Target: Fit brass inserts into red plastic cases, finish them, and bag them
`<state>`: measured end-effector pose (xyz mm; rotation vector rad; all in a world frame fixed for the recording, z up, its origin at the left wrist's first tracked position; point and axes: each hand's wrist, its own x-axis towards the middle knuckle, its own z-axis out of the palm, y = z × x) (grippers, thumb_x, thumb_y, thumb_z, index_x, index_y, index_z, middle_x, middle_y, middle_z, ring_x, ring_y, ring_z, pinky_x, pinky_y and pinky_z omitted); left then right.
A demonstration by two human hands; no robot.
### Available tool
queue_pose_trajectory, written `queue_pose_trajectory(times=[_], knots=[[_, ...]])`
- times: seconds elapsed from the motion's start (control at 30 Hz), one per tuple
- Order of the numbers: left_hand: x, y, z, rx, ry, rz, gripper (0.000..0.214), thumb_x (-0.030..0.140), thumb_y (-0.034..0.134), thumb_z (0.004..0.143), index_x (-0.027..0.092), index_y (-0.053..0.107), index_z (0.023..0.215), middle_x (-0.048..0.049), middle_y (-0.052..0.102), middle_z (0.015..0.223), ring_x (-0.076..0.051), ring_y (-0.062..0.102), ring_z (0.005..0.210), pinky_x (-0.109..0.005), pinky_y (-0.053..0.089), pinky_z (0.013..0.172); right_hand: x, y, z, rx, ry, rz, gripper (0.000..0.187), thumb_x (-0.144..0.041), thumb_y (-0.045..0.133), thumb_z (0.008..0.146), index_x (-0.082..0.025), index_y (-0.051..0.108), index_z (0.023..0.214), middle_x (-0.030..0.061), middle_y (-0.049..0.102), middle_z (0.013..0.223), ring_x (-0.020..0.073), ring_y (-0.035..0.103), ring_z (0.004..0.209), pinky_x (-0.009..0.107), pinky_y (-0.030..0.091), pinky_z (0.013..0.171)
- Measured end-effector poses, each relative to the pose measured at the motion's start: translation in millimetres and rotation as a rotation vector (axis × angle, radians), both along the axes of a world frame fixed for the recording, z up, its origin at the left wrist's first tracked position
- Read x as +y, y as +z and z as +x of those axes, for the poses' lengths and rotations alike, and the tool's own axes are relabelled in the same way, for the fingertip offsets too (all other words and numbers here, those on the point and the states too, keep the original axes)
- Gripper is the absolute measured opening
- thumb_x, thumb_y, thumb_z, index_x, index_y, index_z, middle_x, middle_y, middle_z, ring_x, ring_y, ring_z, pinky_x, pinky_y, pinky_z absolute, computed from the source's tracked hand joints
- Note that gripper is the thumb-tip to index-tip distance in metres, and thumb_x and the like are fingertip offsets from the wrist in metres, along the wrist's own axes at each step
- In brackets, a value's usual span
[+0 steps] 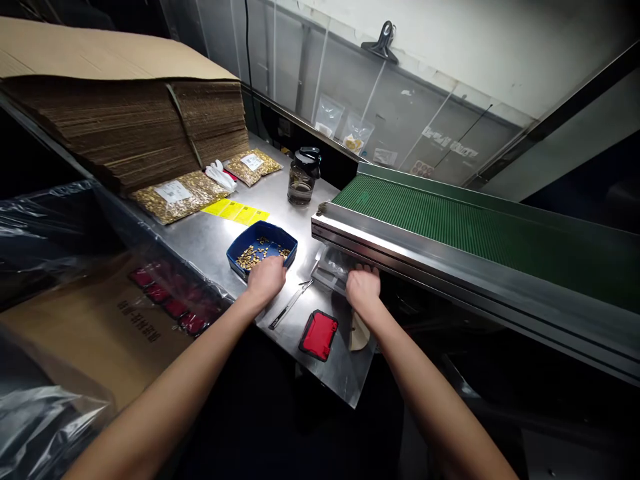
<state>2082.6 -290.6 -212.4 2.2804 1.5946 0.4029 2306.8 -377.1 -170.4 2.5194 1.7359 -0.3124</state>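
Note:
My left hand (265, 278) rests knuckles-up at the near rim of a blue tray (262, 248) that holds several small brass parts; its fingers are curled under and what they hold is hidden. My right hand (363, 287) reaches under the edge of the green conveyor (450, 220), fingers bent onto a stack of clear plastic bags (334, 265). Between the two hands lie metal tweezers (291, 304) on the steel table (210, 240). A red pad (319, 335) sits near the table's front edge.
Two clear bags of brass parts (176, 196) and white gloves (219, 175) lie at the back left beside a tall stack of flat cardboard (125, 127). Yellow labels (235, 211) and a dark-lidded jar (303, 177) stand behind the tray. A plastic-wrapped carton (100, 320) sits at left.

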Motion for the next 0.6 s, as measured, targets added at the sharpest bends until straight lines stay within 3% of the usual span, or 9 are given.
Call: queue_pose_trajectory(times=[0.1, 0.17, 0.27, 0.37, 0.43, 0.5, 0.57, 0.6], knots=[[0, -5.9, -5, -0.037, -0.062, -0.041, 0.014, 0.024, 0.061, 0.096, 0.013, 0.070, 0.100, -0.0096, 0.071, 0.098, -0.027, 0.068, 0.099, -0.049, 0.052, 0.096, -24, 8.1, -5, 0.175, 0.028, 0.092, 0.012, -0.009, 0.061, 0.079, -0.013, 0.068, 0.087, 0.0192, 0.070, 0.113, 0.0327, 0.059, 0.121, 0.044, 0.038, 0.106], [-8, -5.6, -7, -0.105, -0.092, -0.033, 0.015, 0.022, 0.059, 0.096, 0.014, 0.070, 0.102, -0.0115, 0.071, 0.101, -0.029, 0.067, 0.104, -0.050, 0.051, 0.100, -42, 12.1, -4, 0.346, 0.022, 0.145, 0.006, -0.015, 0.058, 0.080, -0.018, 0.062, 0.083, 0.0125, 0.071, 0.107, 0.0279, 0.062, 0.111, 0.038, 0.043, 0.097], [-28, 5.7, -6, -0.273, -0.139, 0.015, 0.033, 0.022, 0.052, 0.097, 0.013, 0.064, 0.127, -0.0192, 0.064, 0.127, -0.035, 0.056, 0.128, -0.052, 0.040, 0.114, -71, 16.6, -2, 0.648, -0.027, 0.225, 0.011, -0.030, 0.051, 0.088, -0.022, 0.051, 0.080, 0.0048, 0.070, 0.098, 0.0211, 0.064, 0.093, 0.030, 0.046, 0.081], [-53, 23.4, 4, -0.447, -0.293, 0.014, 0.054, 0.034, 0.056, 0.098, 0.019, 0.048, 0.148, -0.0144, 0.051, 0.150, -0.029, 0.045, 0.142, -0.044, 0.036, 0.121, -103, 20.2, -2, 0.908, -0.093, 0.286, 0.018, -0.040, 0.046, 0.090, -0.024, 0.044, 0.082, 0.0031, 0.069, 0.089, 0.0195, 0.063, 0.083, 0.027, 0.047, 0.073], [-71, 32.3, 17, -0.644, -0.461, -0.206, 0.072, 0.043, 0.068, 0.091, 0.026, 0.040, 0.155, -0.0095, 0.045, 0.158, -0.027, 0.043, 0.145, -0.038, 0.041, 0.118, -127, 21.2, -5, 1.206, -0.161, 0.325, 0.019, -0.041, 0.050, 0.087, -0.024, 0.045, 0.083, 0.0037, 0.068, 0.088, 0.0201, 0.064, 0.083, 0.029, 0.048, 0.075], [-89, 35.8, 34, -0.853, -0.613, -0.636, 0.084, 0.047, 0.077, 0.084, 0.030, 0.038, 0.156, -0.0085, 0.045, 0.159, -0.027, 0.045, 0.143, -0.038, 0.044, 0.114, -153, 19.3, -7, 1.601, -0.247, 0.351, 0.019, -0.038, 0.061, 0.082, -0.023, 0.050, 0.082, 0.0049, 0.069, 0.089, 0.0210, 0.064, 0.086, 0.031, 0.049, 0.081], [-107, 34.1, 51, -0.937, -0.704, -1.032, 0.075, 0.050, 0.080, 0.079, 0.024, 0.054, 0.144, -0.0115, 0.060, 0.143, -0.029, 0.058, 0.129, -0.039, 0.049, 0.105, -181, 13.2, -8, 1.899, -0.327, 0.364, 0.019, -0.035, 0.071, 0.078, -0.021, 0.058, 0.081, 0.0064, 0.071, 0.090, 0.0217, 0.064, 0.088, 0.032, 0.049, 0.085], [-117, 31.7, 58, -0.915, -0.728, -1.138, 0.064, 0.054, 0.079, 0.079, 0.020, 0.064, 0.131, -0.0123, 0.068, 0.127, -0.029, 0.065, 0.114, -0.038, 0.052, 0.097, -196, 8.7, -8, 1.949, -0.357, 0.366, 0.019, -0.036, 0.073, 0.078, -0.020, 0.062, 0.082, 0.0070, 0.072, 0.091, 0.0218, 0.065, 0.088, 0.032, 0.049, 0.085]])
